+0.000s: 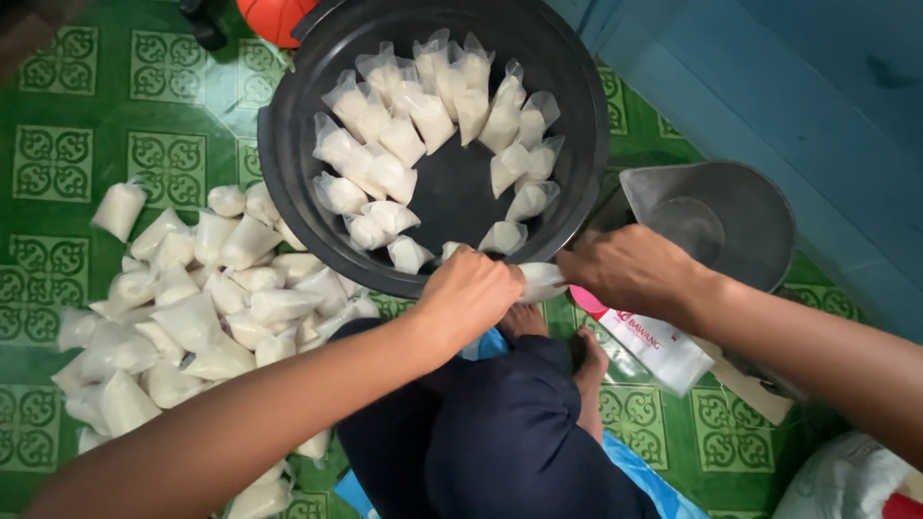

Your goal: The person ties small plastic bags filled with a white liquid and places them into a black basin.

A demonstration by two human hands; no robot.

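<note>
**Both hands on one small white pouch at the basin's near rim**

The left hand (468, 291) is curled tight around one end of a small pouch (540, 280) of white stuff in clear plastic. The right hand (630, 269) pinches the pouch's other end, fingers folded down over it. The pouch sits between the two hands, just at the near rim of the black basin (288, 183), above the person's bare feet (524, 320).

Inside the basin lie many filled pouches (423, 115) of the same kind, spread in a loose arc along the far and left sides, with a few near the front; the middle of the basin floor is bare. Each is a small clear bag holding white contents, its top twisted to a point.

To the left of the basin, on the green patterned floor (58, 163), a heap of pouches (202, 298) lies piled, touching one another and reaching down past the left forearm.

To the right of the basin stands a grey jug (740, 221) with a spout, just behind the right hand. Below that hand lies a flat plastic packet (654, 346) with a pink end, resting on the floor beside the right foot.

The person sits with knees drawn up, in dark trousers (500, 423), on a blue sheet (644, 476). An orange object (274, 17) shows at the top edge, beyond the basin.
</note>
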